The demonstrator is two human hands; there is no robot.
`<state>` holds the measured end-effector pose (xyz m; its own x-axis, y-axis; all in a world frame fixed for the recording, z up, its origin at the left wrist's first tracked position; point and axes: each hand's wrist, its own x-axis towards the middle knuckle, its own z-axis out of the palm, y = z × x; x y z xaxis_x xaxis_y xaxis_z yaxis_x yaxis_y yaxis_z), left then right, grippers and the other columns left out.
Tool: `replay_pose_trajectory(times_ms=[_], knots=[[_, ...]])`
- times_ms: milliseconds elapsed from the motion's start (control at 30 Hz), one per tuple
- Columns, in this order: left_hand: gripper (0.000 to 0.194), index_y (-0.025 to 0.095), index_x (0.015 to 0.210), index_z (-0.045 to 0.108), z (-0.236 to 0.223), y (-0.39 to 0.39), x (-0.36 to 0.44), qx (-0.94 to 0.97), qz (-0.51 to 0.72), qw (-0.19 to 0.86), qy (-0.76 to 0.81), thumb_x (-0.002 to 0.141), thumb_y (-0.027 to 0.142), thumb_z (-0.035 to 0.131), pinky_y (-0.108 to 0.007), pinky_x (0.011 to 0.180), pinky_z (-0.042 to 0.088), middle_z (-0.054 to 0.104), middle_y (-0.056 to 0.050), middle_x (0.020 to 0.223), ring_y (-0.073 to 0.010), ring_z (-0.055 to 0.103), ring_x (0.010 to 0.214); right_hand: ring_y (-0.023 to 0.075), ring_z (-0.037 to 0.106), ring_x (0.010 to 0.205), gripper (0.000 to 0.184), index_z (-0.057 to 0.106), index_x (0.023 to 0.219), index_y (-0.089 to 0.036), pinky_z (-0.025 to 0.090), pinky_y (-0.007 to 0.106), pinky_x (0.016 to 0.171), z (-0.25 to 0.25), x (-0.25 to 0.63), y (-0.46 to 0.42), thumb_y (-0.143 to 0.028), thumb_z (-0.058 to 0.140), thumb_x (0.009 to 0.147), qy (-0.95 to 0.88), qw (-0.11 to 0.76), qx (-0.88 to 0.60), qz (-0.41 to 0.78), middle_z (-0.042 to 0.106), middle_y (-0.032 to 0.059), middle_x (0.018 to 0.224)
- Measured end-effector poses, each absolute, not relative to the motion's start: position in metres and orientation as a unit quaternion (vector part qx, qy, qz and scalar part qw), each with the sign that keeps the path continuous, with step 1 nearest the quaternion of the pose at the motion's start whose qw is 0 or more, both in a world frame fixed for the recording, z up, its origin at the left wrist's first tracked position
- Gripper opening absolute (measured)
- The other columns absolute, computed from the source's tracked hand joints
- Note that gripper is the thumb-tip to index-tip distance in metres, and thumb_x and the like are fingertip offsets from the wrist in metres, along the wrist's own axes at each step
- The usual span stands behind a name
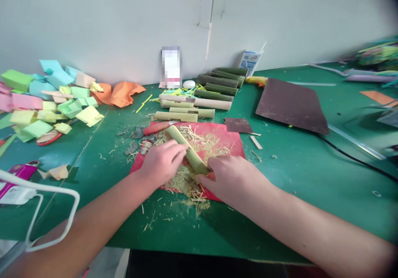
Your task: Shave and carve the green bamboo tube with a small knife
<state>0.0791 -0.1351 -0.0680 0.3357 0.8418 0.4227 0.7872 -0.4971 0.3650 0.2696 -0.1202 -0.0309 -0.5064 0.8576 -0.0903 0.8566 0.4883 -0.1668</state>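
A pale green bamboo tube (188, 147) lies slantwise over a red sheet (232, 139), its far end toward the left. My right hand (228, 173) is closed around its near end. My left hand (166, 159) is closed against its left side, fingertips on the upper surface; whether anything thin lies under them I cannot tell. Shavings and pale dust (183, 180) cover much of the sheet around the tube. Just beyond my left hand lies a knife with a red handle (158, 128). A small brown square of what looks like sandpaper (239, 125) rests at the sheet's far right corner.
Several cut bamboo pieces (214, 89) lie in a row behind the sheet. A large dark brown sheet (290, 106) is at right, a drink carton (249, 62) by the wall. Folded coloured papers (39, 128) pile up at left. A white cable (74, 199) loops over my left forearm.
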Motion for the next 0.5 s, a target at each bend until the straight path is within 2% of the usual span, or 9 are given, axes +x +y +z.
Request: replay_pose_trajectory(times_ms=[100,267,400,500], knots=[[0.024,0.017,0.106,0.064,-0.0670,-0.1440,0.0855,0.863,0.259,0.125,0.416,0.092,0.022,0.045,-0.024,0.063,0.050,0.065,-0.005,0.082,-0.0139,0.063,0.073,0.0159,0.056,0.055,0.024,0.060,0.063,-0.019,0.027,0.026,0.046,-0.0317,0.2681,-0.1209,-0.039,0.056,0.076,-0.860,0.000,-0.500,0.101,0.061,0.0035,0.063],[0.024,0.017,0.098,0.066,-0.0661,-0.1371,0.0836,0.828,0.284,0.042,0.481,0.092,0.024,0.045,-0.025,0.062,0.049,0.067,-0.005,0.084,-0.0143,0.063,0.073,0.0170,0.057,0.056,0.027,0.059,0.063,-0.019,0.025,0.027,0.045,-0.0326,0.2674,-0.1211,-0.043,0.057,0.076,-0.865,-0.008,-0.495,0.082,0.059,0.0035,0.060],[0.023,0.017,0.098,0.065,-0.0650,-0.1345,0.0853,0.864,0.253,0.095,0.426,0.092,0.024,0.045,-0.023,0.059,0.048,0.066,-0.004,0.081,-0.0129,0.062,0.069,0.0178,0.058,0.057,0.022,0.060,0.067,-0.019,0.024,0.026,0.045,-0.0319,0.2667,-0.1216,-0.039,0.058,0.075,-0.866,-0.010,-0.491,0.089,0.061,0.0038,0.063],[0.023,0.017,0.098,0.065,-0.0648,-0.1347,0.0848,0.837,0.273,0.046,0.471,0.092,0.023,0.044,-0.025,0.063,0.049,0.067,-0.005,0.084,-0.0146,0.063,0.075,0.0179,0.057,0.057,0.025,0.059,0.066,-0.019,0.023,0.026,0.044,-0.0308,0.2659,-0.1223,-0.042,0.058,0.075,-0.862,-0.015,-0.500,0.087,0.059,0.0035,0.061]])
